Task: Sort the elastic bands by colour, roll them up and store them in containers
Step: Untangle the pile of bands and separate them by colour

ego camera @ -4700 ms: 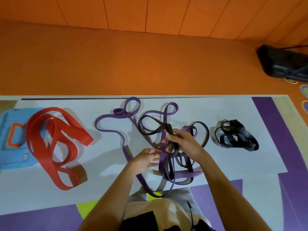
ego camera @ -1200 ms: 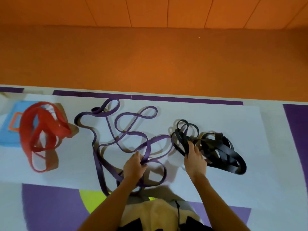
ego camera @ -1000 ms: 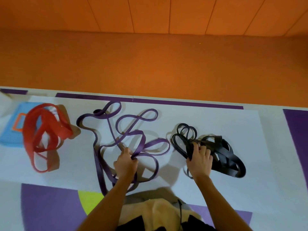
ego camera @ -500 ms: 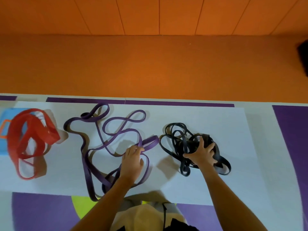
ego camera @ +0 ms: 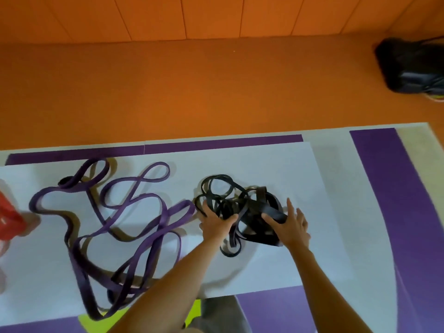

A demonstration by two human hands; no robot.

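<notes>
- Lying in a loose tangle on the white sheet [ego camera: 276,169], the black bands [ego camera: 240,200] sit right of centre, with thin loops on their far left side and wider straps on the right.
- The left hand [ego camera: 216,223] is at the near left edge of that tangle. Its fingers are pushed in among the thin loops, and several strands cross over them.
- The left fingertips are hidden by the loops, so I cannot tell whether that hand is gripping a strand or only resting among them. Its thumb points right, toward the middle of the pile.
- The right hand [ego camera: 292,227] is at the near right edge of the tangle, fingers straight and spread, pointing away from the person. Its thumb lies against a wide black strap, and nothing is curled round any band.
- The pile lies between the two hands and just beyond them, and a few black loops trail back toward the person between the wrists.
- The purple bands [ego camera: 120,212] sprawl in long open curves over the left half of the sheet. Their nearest loop ends just beside the left hand, and the left forearm crosses their near end.
- A red band [ego camera: 9,217] shows only partly at the left edge, well apart from both hands.
- Beyond the sheet is an orange floor [ego camera: 192,92], with a black bag [ego camera: 413,66] at the far right.
</notes>
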